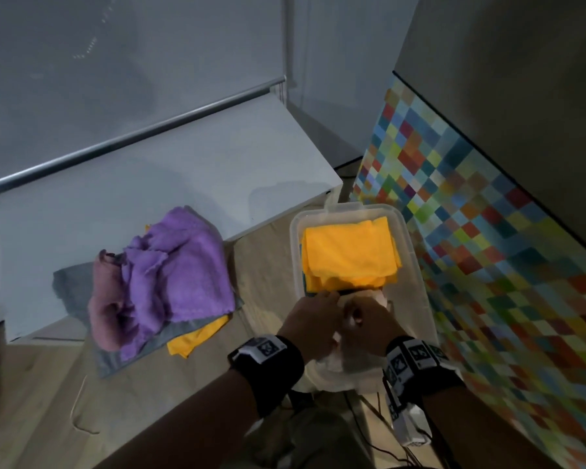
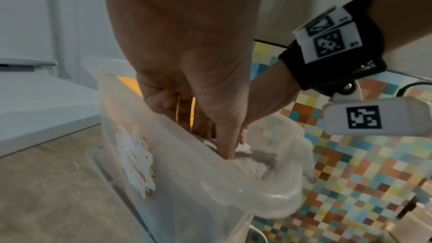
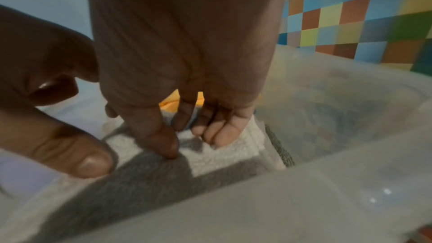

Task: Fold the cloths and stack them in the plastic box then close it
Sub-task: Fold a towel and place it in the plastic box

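Note:
A clear plastic box (image 1: 415, 262) stands on the floor with a folded orange cloth (image 1: 349, 252) in its far half. A white cloth (image 1: 334, 362) lies in the near half. My left hand (image 1: 322, 299) and right hand (image 1: 359, 316) are side by side inside the box on that cloth. In the left wrist view, the left hand (image 2: 224, 147) points straight fingers down into the white cloth (image 2: 247, 165). In the right wrist view, the right hand (image 3: 187, 139) presses its fingertips on the white cloth (image 3: 222, 156), with the left hand's thumb (image 3: 88, 163) beside it.
A loose pile lies left of the box: a purple cloth (image 1: 180, 262), a pink cloth (image 1: 105, 306), a grey cloth (image 1: 65, 286) and an orange cloth (image 1: 197, 336). A low white table (image 1: 183, 170) stands behind it. A mosaic-tiled wall (image 1: 487, 248) runs close on the right.

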`<move>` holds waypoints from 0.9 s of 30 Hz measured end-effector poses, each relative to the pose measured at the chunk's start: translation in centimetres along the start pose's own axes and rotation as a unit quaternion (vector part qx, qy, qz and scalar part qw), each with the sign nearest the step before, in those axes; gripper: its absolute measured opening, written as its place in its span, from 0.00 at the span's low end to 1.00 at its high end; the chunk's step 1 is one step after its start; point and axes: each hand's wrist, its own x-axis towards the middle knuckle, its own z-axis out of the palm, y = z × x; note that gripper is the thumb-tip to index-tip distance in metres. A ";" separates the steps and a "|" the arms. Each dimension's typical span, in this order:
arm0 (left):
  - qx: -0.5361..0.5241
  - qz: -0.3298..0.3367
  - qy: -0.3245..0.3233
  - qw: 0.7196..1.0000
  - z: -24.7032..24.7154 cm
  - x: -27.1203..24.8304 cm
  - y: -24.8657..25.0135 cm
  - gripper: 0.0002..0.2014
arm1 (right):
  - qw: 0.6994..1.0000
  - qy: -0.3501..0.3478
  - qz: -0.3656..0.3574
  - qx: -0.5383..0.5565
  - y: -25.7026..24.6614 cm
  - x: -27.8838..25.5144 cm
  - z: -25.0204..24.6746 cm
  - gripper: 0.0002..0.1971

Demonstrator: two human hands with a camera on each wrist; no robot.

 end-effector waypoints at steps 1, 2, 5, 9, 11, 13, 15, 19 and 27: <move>-0.003 0.006 0.007 1.000 0.2 -0.2 0.0 0.23 | 1.000 0.015 -0.011 -0.004 -0.1 -0.1 0.1 0.14; -0.020 0.013 0.025 0.999 0.2 -0.5 -0.2 0.27 | 0.999 0.032 -0.013 -0.013 -0.6 -0.3 0.0 0.18; -0.126 0.029 0.110 0.986 0.1 -1.7 -2.5 0.28 | 0.995 0.094 -0.030 0.024 -3.5 -0.9 -0.5 0.14; -0.183 -0.001 0.207 0.961 -0.8 -5.0 -7.5 0.15 | 0.991 0.101 -0.059 0.060 -8.5 0.0 -0.1 0.15; -0.191 -0.056 0.216 0.956 -1.4 -6.6 -10.5 0.13 | 0.993 0.082 -0.076 0.050 -11.4 0.9 0.5 0.09; -0.212 -0.123 0.199 0.949 -1.6 -8.2 -13.6 0.15 | 0.994 0.056 -0.080 0.043 -14.0 2.0 1.6 0.07; -0.222 -0.159 0.194 0.942 -1.4 -9.7 -16.5 0.14 | 0.995 0.039 -0.087 0.034 -16.8 2.8 2.8 0.05; -0.205 -0.228 0.212 0.928 0.0 -13.4 -20.6 0.06 | 0.994 0.021 -0.091 0.056 -20.7 4.0 5.6 0.03; -0.202 -0.391 0.163 0.883 6.3 -17.7 -25.7 0.31 | 0.996 -0.008 -0.061 0.067 -21.1 7.5 11.4 0.10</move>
